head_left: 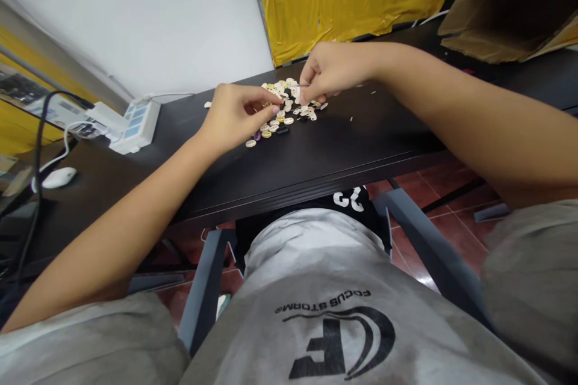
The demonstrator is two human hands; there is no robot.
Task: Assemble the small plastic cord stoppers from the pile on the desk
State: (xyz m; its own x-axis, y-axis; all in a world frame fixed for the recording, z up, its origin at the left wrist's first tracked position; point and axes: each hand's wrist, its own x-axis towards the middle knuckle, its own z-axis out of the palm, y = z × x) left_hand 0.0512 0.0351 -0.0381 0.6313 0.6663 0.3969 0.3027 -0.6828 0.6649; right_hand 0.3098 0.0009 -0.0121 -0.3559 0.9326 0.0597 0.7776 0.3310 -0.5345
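A loose pile of small oval button-like pieces [287, 121], mostly cream with some yellow, black and purple ones, lies on the dark desk. Over the left side of the pile, my left hand [237, 111] has its thumb and forefinger nearly together in a pinch; what sits between the tips is too small to make out. My right hand [332, 72] is closed at the pile's right side, its fingers around a thin metallic pin-like tool [298, 85] that points left toward my left fingertips. Parts of the pile are hidden behind both hands.
A white power strip [138, 126] with plugs and cables stands at the left, near a white mouse [59, 177]. An open cardboard box [472, 24] rests at the back right. The desk's front edge [289, 192] runs close to my body, above the chair's armrests [428, 240].
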